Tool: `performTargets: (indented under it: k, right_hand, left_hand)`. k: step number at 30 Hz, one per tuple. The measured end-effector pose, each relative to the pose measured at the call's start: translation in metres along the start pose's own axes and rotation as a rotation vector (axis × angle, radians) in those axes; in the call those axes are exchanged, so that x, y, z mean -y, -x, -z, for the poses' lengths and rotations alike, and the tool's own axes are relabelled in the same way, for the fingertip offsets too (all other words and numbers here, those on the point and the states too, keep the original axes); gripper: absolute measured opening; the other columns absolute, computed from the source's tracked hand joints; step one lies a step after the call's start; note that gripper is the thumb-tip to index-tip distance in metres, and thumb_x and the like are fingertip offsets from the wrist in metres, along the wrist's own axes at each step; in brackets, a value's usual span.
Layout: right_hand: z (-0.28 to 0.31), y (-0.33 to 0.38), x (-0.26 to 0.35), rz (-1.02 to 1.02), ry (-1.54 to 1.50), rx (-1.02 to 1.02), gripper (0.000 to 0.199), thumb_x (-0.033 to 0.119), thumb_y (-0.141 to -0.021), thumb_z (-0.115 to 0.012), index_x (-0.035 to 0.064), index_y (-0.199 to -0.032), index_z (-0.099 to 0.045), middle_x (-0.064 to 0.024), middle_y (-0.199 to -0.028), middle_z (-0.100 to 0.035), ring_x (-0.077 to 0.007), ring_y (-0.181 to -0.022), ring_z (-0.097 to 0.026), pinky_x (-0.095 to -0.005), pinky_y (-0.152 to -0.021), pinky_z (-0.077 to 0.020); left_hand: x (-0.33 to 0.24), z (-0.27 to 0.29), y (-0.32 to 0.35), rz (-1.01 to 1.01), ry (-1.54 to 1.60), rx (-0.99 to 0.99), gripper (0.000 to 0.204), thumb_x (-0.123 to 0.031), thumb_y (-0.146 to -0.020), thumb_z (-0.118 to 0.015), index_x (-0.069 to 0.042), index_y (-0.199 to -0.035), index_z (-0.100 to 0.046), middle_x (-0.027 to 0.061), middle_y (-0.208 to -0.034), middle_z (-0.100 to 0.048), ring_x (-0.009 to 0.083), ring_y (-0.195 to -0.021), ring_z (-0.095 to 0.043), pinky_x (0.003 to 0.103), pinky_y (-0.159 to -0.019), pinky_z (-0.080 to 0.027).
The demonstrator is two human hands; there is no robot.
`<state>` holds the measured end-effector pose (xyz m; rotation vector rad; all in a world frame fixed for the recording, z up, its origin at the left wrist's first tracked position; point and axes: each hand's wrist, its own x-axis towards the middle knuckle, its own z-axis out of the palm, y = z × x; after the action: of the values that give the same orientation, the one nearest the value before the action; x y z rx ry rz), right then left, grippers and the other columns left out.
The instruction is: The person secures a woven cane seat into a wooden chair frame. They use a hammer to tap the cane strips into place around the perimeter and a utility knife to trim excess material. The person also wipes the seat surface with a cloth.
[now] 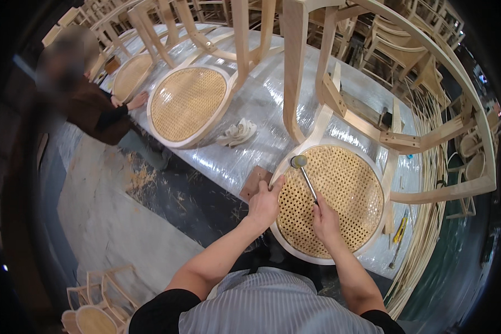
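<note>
A pale wooden chair with a round woven cane seat (331, 192) lies tipped at the table's near edge, its curved back and legs reaching up and right. My right hand (325, 222) is closed around the dark grip of a small hammer (309, 181). The hammer's round head (298, 161) is over the seat's upper left border, by the light wooden rim (286, 162). At the rim's left side is my left hand (264, 205), fingers bent and drawn together; whatever they may pinch is too small to make out. A brown wooden block (255, 182) sits beside that hand.
A second cane-seated chair (189, 106) stands left on the plastic-covered table (261, 128), near a crumpled white cloth (238, 133). A co-worker (94, 111) touches another seat. A yellow utility knife (401, 227) and long cane strands (428, 234) are at right.
</note>
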<state>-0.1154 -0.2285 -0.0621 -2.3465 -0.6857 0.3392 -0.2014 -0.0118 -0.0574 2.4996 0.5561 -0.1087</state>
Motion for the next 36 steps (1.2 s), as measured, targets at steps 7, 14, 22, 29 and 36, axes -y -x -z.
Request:
performTargets:
  k: [7, 14, 22, 29, 36]
  right_hand:
    - [0.030, -0.012, -0.010, 0.111, -0.048, 0.062, 0.048, 0.013, -0.108, -0.058, 0.0123, -0.156, -0.055, -0.0224, -0.093, -0.071, -0.0314, -0.081, -0.072, -0.0423, -0.079, -0.0559]
    - [0.057, -0.027, -0.034, 0.502, 0.011, 0.080, 0.049, 0.010, -0.106, -0.058, 0.0100, -0.154, -0.053, -0.0245, -0.106, -0.073, -0.0424, -0.091, -0.073, -0.0490, -0.083, -0.0568]
    - [0.080, -0.043, -0.040, 0.661, -0.044, 0.039, 0.045, 0.014, -0.107, -0.056, 0.0119, -0.153, -0.056, -0.0240, -0.113, -0.073, -0.0432, -0.092, -0.073, -0.0481, -0.087, -0.0584]
    - [0.085, -0.063, -0.030, 0.686, -0.013, 0.073, 0.047, 0.013, -0.106, -0.059, 0.0132, -0.152, -0.056, -0.0228, -0.110, -0.073, -0.0429, -0.090, -0.073, -0.0499, -0.083, -0.0577]
    - [0.091, -0.083, -0.044, 0.715, 0.067, 0.087, 0.046, 0.016, -0.105, -0.061, 0.0151, -0.150, -0.058, -0.0231, -0.096, -0.071, -0.0434, -0.084, -0.070, -0.0518, -0.077, -0.0561]
  left_hand:
    - [-0.004, -0.031, 0.036, 0.128, 0.053, -0.167, 0.077, -0.001, -0.091, -0.059, -0.026, -0.163, -0.044, 0.0224, -0.115, -0.054, 0.0463, -0.089, -0.070, 0.055, -0.079, -0.059]
    - [-0.029, -0.044, 0.037, 0.245, 0.073, -0.316, 0.065, -0.004, -0.095, -0.059, -0.030, -0.154, -0.057, 0.0218, -0.114, -0.054, 0.0454, -0.090, -0.070, 0.053, -0.078, -0.059]
    - [-0.046, -0.050, 0.038, 0.371, 0.139, -0.328, 0.063, -0.003, -0.096, -0.060, -0.033, -0.151, -0.061, 0.0212, -0.115, -0.054, 0.0442, -0.094, -0.070, 0.053, -0.083, -0.059]
    - [-0.041, -0.053, 0.044, 0.421, 0.130, -0.367, 0.064, -0.002, -0.097, -0.059, -0.034, -0.152, -0.061, 0.0202, -0.116, -0.055, 0.0437, -0.095, -0.070, 0.051, -0.085, -0.059]
    - [-0.045, -0.050, 0.041, 0.428, 0.132, -0.376, 0.068, 0.001, -0.095, -0.059, -0.034, -0.152, -0.060, 0.0220, -0.118, -0.055, 0.0437, -0.100, -0.070, 0.051, -0.088, -0.058]
